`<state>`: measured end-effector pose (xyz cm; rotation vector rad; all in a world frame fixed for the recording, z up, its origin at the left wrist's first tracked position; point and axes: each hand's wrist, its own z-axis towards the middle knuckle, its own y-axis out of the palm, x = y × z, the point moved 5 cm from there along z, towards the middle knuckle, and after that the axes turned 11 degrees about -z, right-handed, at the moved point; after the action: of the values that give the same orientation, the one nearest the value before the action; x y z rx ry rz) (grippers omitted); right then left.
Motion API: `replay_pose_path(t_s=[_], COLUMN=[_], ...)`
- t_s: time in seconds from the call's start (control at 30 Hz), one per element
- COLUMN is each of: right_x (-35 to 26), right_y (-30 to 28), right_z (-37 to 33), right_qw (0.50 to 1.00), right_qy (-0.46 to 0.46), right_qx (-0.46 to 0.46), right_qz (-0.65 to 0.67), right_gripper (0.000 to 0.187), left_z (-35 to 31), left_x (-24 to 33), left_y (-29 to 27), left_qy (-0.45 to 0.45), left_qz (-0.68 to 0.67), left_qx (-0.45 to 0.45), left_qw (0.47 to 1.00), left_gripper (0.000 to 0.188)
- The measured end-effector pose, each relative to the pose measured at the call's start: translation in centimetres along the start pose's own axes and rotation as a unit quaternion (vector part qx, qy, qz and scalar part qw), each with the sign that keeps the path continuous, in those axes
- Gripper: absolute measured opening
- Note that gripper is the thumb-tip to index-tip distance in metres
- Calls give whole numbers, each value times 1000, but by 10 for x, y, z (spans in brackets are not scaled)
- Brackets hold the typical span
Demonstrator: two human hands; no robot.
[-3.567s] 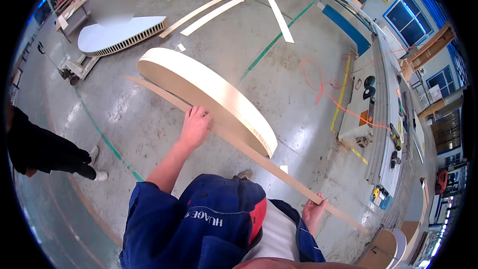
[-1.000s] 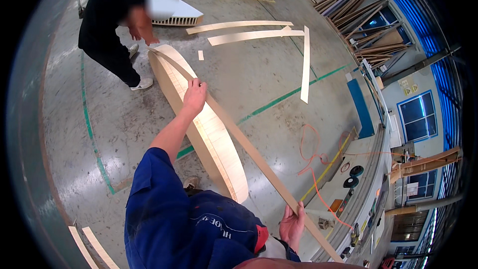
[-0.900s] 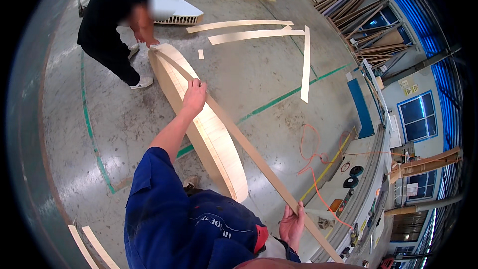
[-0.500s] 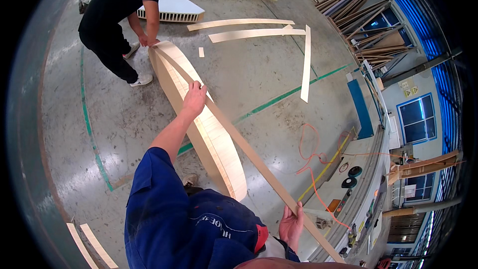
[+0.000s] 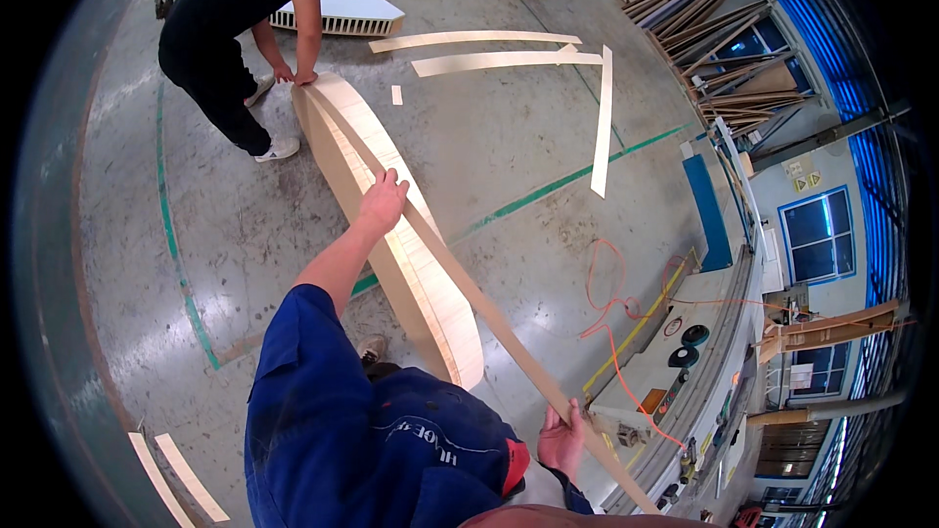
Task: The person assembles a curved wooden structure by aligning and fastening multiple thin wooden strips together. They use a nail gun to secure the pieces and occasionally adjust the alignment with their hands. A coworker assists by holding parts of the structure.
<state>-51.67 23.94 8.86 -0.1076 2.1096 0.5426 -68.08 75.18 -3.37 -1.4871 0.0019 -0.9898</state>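
A long, curved, pale wooden panel form (image 5: 428, 279) with a boat-like outline stands on the floor in front of me. Over its top runs a long thin brown strip (image 5: 486, 310), touching it at the far end and slanting off its right side towards me. My left hand (image 5: 383, 201) is closed around the strip above the form's middle. Further down, my right hand (image 5: 561, 444) grips the strip between thumb and fingers, right of the form. At the far tip, a co-worker's hand (image 5: 306, 78) presses where strip and form meet.
A co-worker in black (image 5: 230, 10) bends over at the far left. Several pale curved strips (image 5: 506, 64) lie on the floor beyond the form, and two more strips (image 5: 191, 477) at lower left. An orange hose (image 5: 613, 330) trails right, beside a machine bench (image 5: 675, 372).
My right hand has moved left, bringing the strip's near part closer to the form. My left hand has shifted slightly down and right, still on the strip.
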Motion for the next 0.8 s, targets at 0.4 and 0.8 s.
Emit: replay_pose_path(t_s=[0.4, 0.8], right_x=[146, 209], right_y=[-173, -169], right_z=[40, 91], right_qw=[975, 937], right_qy=[210, 229], right_qx=[71, 229], right_qz=[-17, 130], right_gripper=[25, 23], left_z=[-63, -104], left_x=[-27, -35], left_y=[78, 175], left_qy=[-27, -399], left_qz=[-8, -274], left_qx=[-86, -14], left_qw=[996, 875], left_gripper=[32, 79])
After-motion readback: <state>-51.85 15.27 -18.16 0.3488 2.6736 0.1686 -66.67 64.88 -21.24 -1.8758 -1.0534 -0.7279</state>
